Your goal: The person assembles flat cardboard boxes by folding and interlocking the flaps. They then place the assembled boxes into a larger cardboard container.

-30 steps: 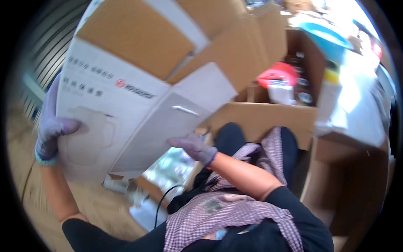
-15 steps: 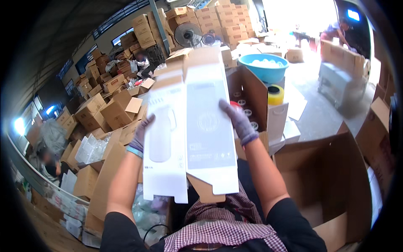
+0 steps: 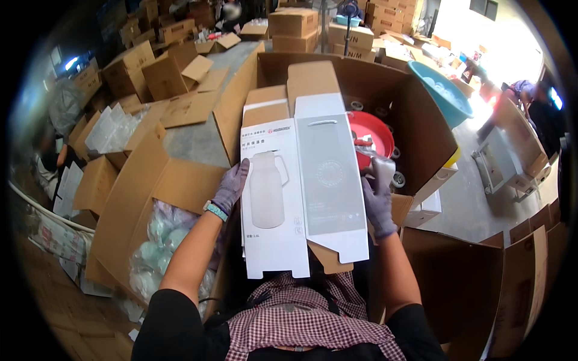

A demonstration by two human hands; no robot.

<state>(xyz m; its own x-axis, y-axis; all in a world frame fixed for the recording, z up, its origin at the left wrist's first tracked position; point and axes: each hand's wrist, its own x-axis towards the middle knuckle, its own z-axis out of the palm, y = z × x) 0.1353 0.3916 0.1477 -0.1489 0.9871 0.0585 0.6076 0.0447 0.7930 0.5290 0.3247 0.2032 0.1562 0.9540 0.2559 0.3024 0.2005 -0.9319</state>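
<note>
A flattened white and grey carton (image 3: 334, 207) with a printed jug picture and bare brown flaps stands tilted in front of me. My left hand (image 3: 232, 183), in a grey-purple glove, grips its left edge, thumb on the printed face. By the right edge is my gloved right hand (image 3: 379, 207), its fingers curled around a pale greyish thing (image 3: 383, 169) that I cannot make out. Behind the carton, a red round basin (image 3: 380, 133) sits inside a large open brown box (image 3: 415, 99), with several round metallic-looking pieces around it.
Left of me, an open box holds plastic-wrapped pale green and lilac items (image 3: 159, 256). An open brown box (image 3: 451, 271) stands at my right. Beyond are a blue tub (image 3: 442, 96), a wheeled cart (image 3: 506, 159), stacked cartons (image 3: 293, 30) and people at the sides.
My view has tipped downward. The carton now sits lower against the large box, whose inside shows more. My right hand has shifted from the carton's face to beyond its right edge.
</note>
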